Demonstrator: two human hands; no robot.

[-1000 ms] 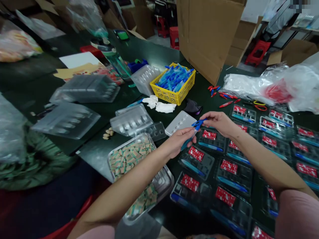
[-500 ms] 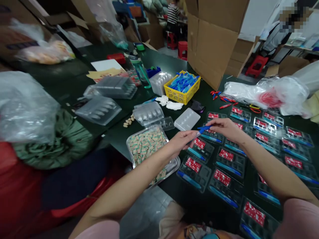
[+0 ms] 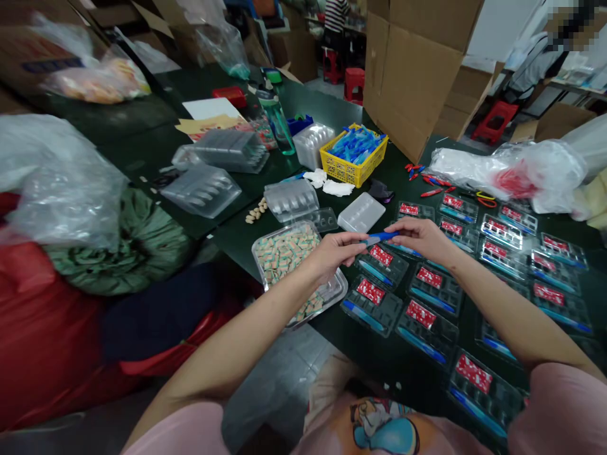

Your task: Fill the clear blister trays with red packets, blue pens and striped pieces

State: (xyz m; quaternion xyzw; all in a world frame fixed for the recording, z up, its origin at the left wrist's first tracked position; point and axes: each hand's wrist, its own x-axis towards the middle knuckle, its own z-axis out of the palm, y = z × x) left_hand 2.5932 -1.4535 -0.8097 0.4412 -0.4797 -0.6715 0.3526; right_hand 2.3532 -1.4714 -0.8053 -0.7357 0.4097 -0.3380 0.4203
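fingers (image 3: 355, 237) in tight on the left hand (image 3: 333, 249), thumb and fingertips pinching one end of a blue pen (image 3: 382, 237), and here's the right hand (image 3: 423, 239) on the other end, its fingertips closed on the darker blue part! the pen lies nearly level between the two, held up over the upper left of the rows of clear trays, with the pale moulded plastic (image 3: 361, 213) just beyond. the right hand's lower fingers? partly hidden, can't call those.

so the step in hand looks like close two-handed work on this one pen; whether the ends are being pressed together or parted, i cannot tell from here. what the next move calls for, i'd judge: both pinches in line along the pen, steady pressure, no twist that tips it loose.

below, the nearest clear tray (image 3: 389, 308) carries a red packet (image 3: 370, 291) and a pen of its own. beyond the hands, the yellow basket (image 3: 340, 170) stands heaped with blue pens (image 3: 355, 145), and the left forearm crosses over the tub (image 3: 257, 250) of small tan-and-green pieces (image 3: 290, 251).
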